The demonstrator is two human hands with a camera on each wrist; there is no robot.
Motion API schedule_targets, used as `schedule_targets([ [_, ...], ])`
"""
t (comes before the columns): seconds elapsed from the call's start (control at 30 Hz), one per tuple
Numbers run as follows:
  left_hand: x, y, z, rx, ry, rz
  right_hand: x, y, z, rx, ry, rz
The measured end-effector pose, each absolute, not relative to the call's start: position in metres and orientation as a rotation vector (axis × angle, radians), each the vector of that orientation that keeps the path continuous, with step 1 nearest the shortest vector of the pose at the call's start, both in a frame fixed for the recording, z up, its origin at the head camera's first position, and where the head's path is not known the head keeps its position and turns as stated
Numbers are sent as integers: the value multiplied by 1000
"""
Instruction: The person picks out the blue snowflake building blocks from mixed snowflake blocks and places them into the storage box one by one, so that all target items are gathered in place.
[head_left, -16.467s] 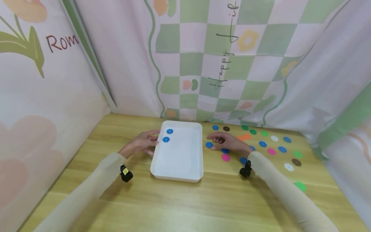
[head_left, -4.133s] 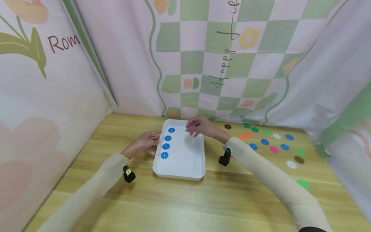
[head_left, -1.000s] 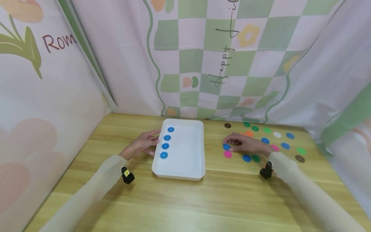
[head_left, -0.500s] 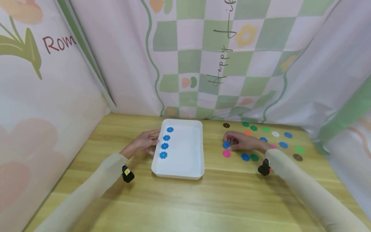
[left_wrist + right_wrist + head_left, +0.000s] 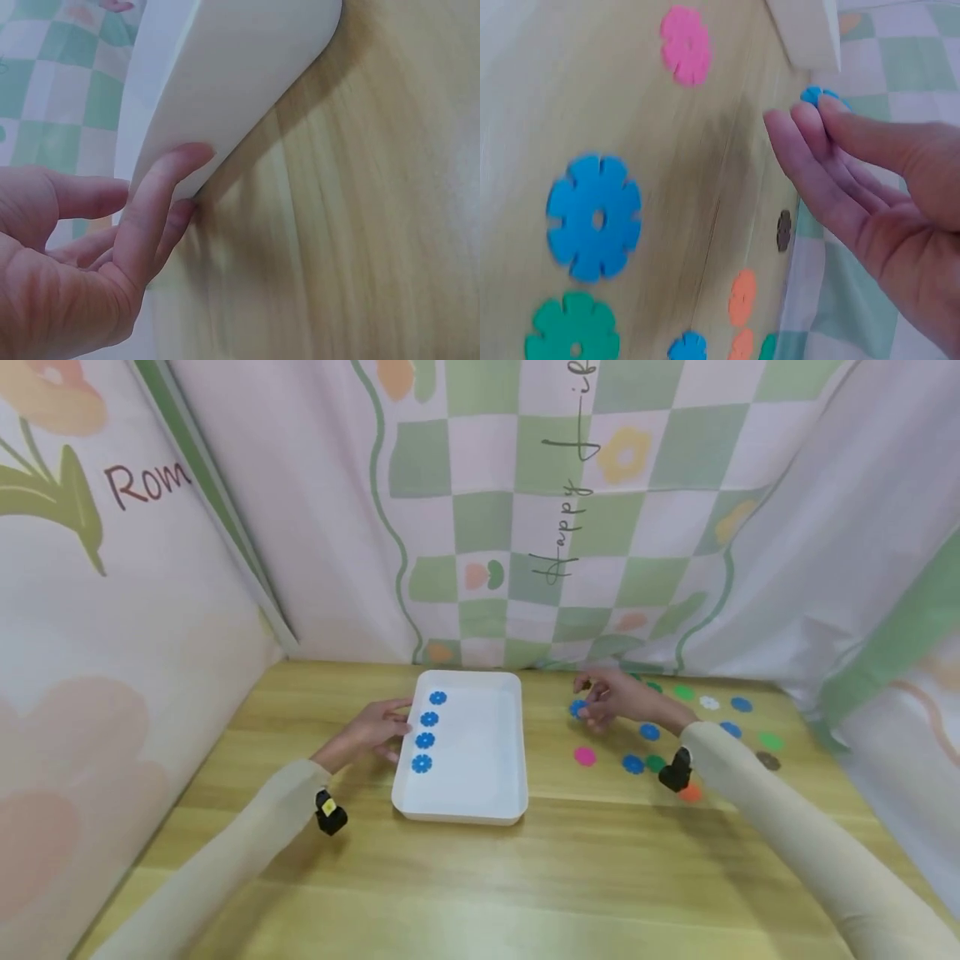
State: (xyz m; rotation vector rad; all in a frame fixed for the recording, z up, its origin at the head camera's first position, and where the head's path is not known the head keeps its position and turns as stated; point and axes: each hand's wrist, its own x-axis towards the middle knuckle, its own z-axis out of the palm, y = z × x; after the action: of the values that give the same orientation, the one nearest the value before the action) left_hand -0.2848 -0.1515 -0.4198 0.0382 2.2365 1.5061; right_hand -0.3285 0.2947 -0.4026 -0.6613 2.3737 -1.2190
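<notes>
In the head view my right hand (image 5: 615, 697) pinches a blue flower-shaped plastic disc (image 5: 577, 709) between thumb and fingertips, raised over the table to the right of the tray. The right wrist view shows this disc (image 5: 811, 94) mostly hidden behind the fingertips. My left hand (image 5: 367, 729) rests at the left side of a white rectangular tray (image 5: 476, 768); in the left wrist view its loosely extended fingers (image 5: 146, 217) touch the tray's outer wall. Inside the tray, several blue discs (image 5: 425, 740) form a column along the left wall.
Loose discs lie on the wooden table right of the tray: pink (image 5: 585, 757), blue (image 5: 633, 764), green (image 5: 656, 764), orange (image 5: 690, 792), white (image 5: 709, 702) and brown (image 5: 768, 761) among them. A checkered curtain (image 5: 547, 527) hangs behind the table.
The column in the tray has grown from two blue discs to several. In the last half second my right hand has lifted another blue disc from beside the pink one. The left hand stays put.
</notes>
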Motion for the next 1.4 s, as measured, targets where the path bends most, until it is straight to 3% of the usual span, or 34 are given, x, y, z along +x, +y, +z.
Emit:
schedule_targets([
  [0.73, -294, -116, -423, 74, 2122, 1618, -306, 214, -377, -614, 2504, -1334],
  [1.17, -294, -107, -421, 54, 2114, 1607, -301, 159, -389, -292, 2234, -1448],
  [1.4, -296, -110, -423, 51, 2117, 1618, -302, 137, -399, -286, 2158, -1399],
])
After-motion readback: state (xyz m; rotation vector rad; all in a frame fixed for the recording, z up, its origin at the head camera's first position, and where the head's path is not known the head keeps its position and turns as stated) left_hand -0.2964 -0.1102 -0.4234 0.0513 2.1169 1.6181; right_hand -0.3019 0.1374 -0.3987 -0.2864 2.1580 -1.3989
